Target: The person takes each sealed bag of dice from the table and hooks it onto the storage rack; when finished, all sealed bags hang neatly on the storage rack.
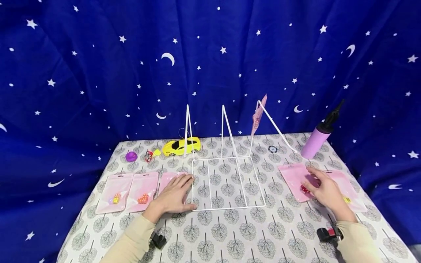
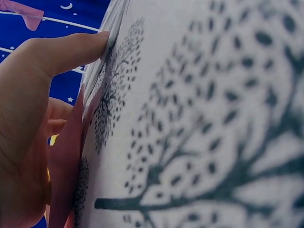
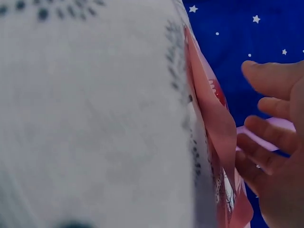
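My left hand (image 1: 175, 195) lies at the left side of a white wire rack (image 1: 227, 209), its thumb at the front corner and its fingertips along the left bar. Partly under that hand is a pink pouch (image 1: 167, 178). The right hand (image 1: 323, 190) hovers with loosely bent fingers just over a pink zip pouch (image 1: 291, 175) showing something red inside; the right wrist view has a gap between thumb and pouch (image 3: 216, 121). Beside it lies another pink pouch (image 1: 355, 202), partly hidden by the hand. One pink pouch (image 1: 258, 117) hangs from the rack's right prong.
Two pink pouches (image 1: 113, 186) (image 1: 144, 186) lie at the left. Along the back are a purple toy (image 1: 131, 156), a small red toy (image 1: 149, 156), a yellow toy car (image 1: 182, 147) and a dark round piece (image 1: 272, 149). A purple hand pump (image 1: 315, 142) stands at the right back.
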Motion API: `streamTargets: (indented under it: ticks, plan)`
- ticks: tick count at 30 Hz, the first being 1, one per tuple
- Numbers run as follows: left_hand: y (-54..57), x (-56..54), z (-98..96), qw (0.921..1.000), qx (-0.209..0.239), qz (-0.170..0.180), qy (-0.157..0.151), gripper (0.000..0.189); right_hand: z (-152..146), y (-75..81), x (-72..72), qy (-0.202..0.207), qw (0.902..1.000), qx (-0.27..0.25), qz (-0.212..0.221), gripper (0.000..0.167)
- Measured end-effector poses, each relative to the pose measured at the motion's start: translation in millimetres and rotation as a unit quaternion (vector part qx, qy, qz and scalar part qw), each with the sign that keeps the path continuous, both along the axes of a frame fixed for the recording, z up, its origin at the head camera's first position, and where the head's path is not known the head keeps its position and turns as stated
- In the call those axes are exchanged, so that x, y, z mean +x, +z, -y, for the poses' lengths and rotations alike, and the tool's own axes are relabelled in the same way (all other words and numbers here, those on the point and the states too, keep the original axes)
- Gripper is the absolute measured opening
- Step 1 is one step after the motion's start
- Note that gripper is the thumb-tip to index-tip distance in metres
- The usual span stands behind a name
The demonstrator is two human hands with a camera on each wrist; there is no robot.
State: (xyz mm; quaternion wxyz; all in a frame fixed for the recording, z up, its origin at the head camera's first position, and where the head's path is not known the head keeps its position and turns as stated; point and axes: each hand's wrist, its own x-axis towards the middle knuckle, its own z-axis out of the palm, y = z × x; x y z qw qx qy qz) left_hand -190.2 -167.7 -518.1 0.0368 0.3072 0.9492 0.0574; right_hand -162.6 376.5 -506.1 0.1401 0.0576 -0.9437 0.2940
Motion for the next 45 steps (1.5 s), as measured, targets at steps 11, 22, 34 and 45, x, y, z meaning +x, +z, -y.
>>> streamTargets:
  ticks: [11, 22, 34, 45]
  plan:
    - [-2.1, 1.7, -0.3, 0.9999, 0.009, 0.005, -0.003, 0.104, 0, 2.7, -3.5, -0.003, 0.9947, 0.075, 0.071, 0.069]
    - [0.7, 0.9, -1.8, 1.0, 0.003, 0.004, -0.001, 0.104, 2, 15.7, -6.2, -0.011, 0.9792, 0.109, 0.171, 0.08]
    - [4.1, -0.6, -1.0, 1.0, -0.004, 0.004, 0.0, 0.105, 4, 10.2, -5.0, -0.045, 0.981, 0.082, 0.17, 0.095]
    - [4.0, 0.0, -0.7, 0.9999, -0.007, 0.008, 0.004, 0.105, 5, 7.2, -0.7, -0.056, 0.9925, 0.032, 0.104, 0.089]
